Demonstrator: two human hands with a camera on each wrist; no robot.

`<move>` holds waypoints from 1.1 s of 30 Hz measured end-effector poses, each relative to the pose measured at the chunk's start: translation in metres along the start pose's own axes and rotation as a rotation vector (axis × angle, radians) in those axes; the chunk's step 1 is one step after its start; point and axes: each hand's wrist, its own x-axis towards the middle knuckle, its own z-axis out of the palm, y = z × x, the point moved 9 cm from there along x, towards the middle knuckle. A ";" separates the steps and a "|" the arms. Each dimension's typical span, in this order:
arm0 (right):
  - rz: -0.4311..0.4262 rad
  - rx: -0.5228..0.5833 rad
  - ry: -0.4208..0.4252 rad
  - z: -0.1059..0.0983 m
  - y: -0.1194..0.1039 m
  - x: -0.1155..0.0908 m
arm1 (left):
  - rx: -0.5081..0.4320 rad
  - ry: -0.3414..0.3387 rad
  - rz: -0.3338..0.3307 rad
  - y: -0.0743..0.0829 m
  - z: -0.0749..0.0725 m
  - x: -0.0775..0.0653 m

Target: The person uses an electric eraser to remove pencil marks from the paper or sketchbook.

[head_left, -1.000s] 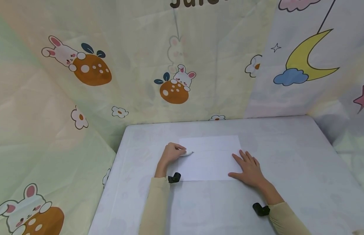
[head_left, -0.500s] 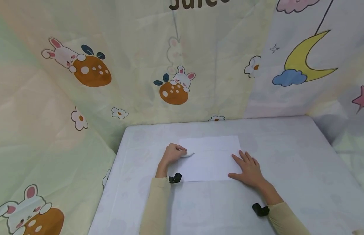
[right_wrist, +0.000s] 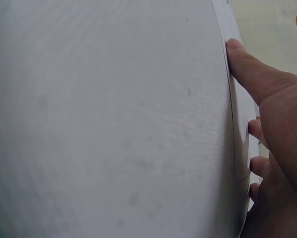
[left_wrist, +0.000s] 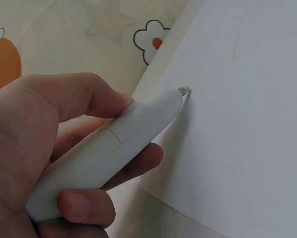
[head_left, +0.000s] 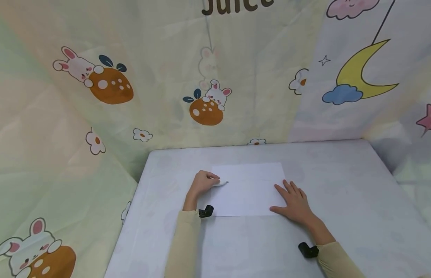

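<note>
White on white: a smooth, stubby pen [left_wrist: 109, 153] sits in the left hand [head_left: 200, 184], whose thumb and curled fingers wrap its barrel. The long axis of the pen runs from the palm out toward the sheet of paper [head_left: 248, 189], tip forward. In the left wrist view the tip meets the paper just inside its left edge, where a couple of faint straight lines show on the surface. So the paper stretches away to the right of the tip, flat and matte, a plain rectangle lying on the pale, faintly mottled tabletop [head_left: 340, 185].

At the right edge of the paper the right hand [head_left: 294, 200] lies palm down, fingers straight and spread, fingertips on the sheet and heel on the table beside it. Of the two, the left hand is the one at the paper's marked area; the right pins the opposite side.

Beige sleeves [head_left: 182, 247] cover both forearms, each wrist carrying a small black camera mount [head_left: 206, 211].
</note>
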 end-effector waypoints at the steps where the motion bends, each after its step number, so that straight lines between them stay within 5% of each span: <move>1: 0.000 0.000 0.001 0.000 0.000 0.000 | -0.002 -0.001 0.002 0.000 0.001 0.000; 33: -0.006 -0.015 -0.006 0.003 0.000 -0.001 | -0.010 -0.044 -0.005 0.001 0.003 0.005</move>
